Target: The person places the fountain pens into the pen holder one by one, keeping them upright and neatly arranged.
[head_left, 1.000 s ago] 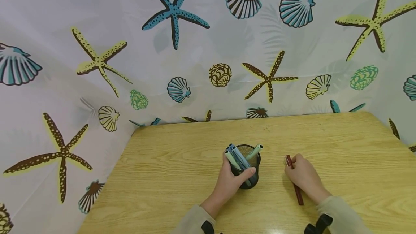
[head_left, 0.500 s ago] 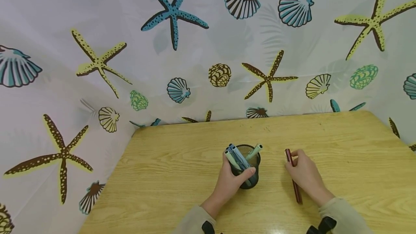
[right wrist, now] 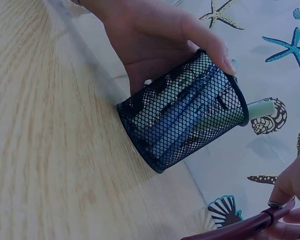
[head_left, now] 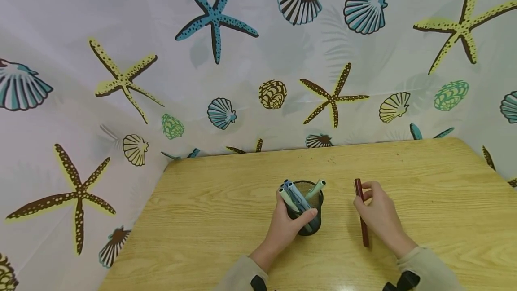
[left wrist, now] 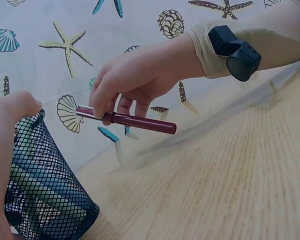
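My left hand (head_left: pixel 281 224) grips a black wire-mesh pen holder (head_left: pixel 317 217) from its left side, thumb across the front. Inside it lean several pens, blue ones (head_left: pixel 300 197) bunched on the left and a light green one (head_left: pixel 320 186) poking out at the right. To the right, my right hand (head_left: pixel 381 215) pinches a dark red pen (head_left: pixel 365 233) near its clip end. In the left wrist view this red pen (left wrist: pixel 145 123) hangs clear of the tabletop, tilted slightly. The right wrist view shows the mesh holder (right wrist: pixel 190 117) standing on the table, its pens visible through the mesh.
A wood-grain table (head_left: pixel 210 210) spreads under both hands. Behind it and along both sides hangs a white cloth (head_left: pixel 250 53) printed with starfish and shells. Dark devices are strapped at both wrists, such as the right wrist camera (left wrist: pixel 235 52).
My right hand has shifted the red pen a little away from me and raised it off the table, turning it more upright in the head view. My left hand and the holder stay put.
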### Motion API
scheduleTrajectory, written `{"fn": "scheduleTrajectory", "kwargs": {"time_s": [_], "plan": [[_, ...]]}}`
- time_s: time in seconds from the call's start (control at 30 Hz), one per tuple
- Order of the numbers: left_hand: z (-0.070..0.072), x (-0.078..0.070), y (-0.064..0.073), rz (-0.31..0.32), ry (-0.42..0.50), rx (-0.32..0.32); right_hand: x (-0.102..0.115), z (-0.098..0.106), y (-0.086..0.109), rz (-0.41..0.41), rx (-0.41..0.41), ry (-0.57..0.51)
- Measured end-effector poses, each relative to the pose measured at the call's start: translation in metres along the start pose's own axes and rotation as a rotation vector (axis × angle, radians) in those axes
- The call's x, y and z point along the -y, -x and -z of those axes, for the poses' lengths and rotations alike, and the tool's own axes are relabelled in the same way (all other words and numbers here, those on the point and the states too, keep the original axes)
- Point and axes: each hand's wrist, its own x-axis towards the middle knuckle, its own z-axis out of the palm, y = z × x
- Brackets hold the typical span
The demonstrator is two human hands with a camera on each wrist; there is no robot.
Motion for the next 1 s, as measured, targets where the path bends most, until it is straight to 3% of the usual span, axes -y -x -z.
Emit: {"fn": "scheduleTrajectory", "kwargs": {"time_s": [0.27, 0.5, 0.7, 0.87, 0.93, 1.0], "plan": [[0.001, 0.003, 0.0, -0.007, -0.003, -0.004, 0.008, -0.002, 0.003, 0.086, -0.088, -0.053], [0.0, 0.001, 0.0, 0.006, 0.005, -0.001, 0.019, -0.003, 0.005, 0.218, -0.162, -0.116], [0.002, -0.025, 0.01, 0.024, -0.005, -0.003, 0.038, -0.003, 0.009, 0.307, -0.211, -0.172], [0.001, -0.009, 0.004, 0.021, -0.005, -0.015, 0.068, -0.001, 0.02, 0.384, -0.241, -0.221], [0.0, 0.002, 0.0, 0.021, -0.006, -0.02, 0.071, -0.002, 0.021, 0.416, -0.249, -0.251], [0.0, 0.001, 0.0, 0.034, -0.01, -0.023, 0.073, -0.004, 0.02, 0.45, -0.259, -0.273]]}}
